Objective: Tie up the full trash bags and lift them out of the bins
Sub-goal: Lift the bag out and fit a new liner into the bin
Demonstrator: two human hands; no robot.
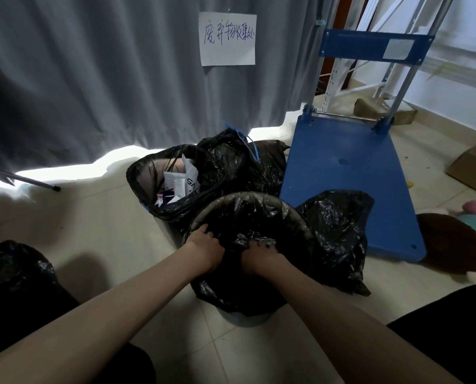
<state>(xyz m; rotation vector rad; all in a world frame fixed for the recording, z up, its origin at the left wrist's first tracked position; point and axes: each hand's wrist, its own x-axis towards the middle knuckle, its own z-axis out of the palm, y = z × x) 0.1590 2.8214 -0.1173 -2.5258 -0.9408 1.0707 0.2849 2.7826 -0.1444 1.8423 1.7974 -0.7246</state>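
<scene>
A round bin (pixel 248 318) stands on the tiled floor right in front of me, lined with a black trash bag (pixel 261 217). My left hand (pixel 205 249) grips the bag's plastic at the near left rim. Beside it, my right hand (pixel 260 257) clutches a bunch of the same plastic. Behind it stands a second bin with an open black bag (pixel 176 206) holding white paper waste (pixel 180 182). A tied black bag (pixel 231 159) with a blue tie sits just behind that. Another black bag (pixel 339 234) lies to the right of the near bin.
A blue platform trolley (pixel 350 176) stands at the right, handle upright. Grey curtain (pixel 92 79) with a paper sign (pixel 228 38) hangs behind. Another black bag (pixel 15 270) sits at my left. A cardboard box (pixel 475 164) and soft toys (pixel 453 242) lie at the right.
</scene>
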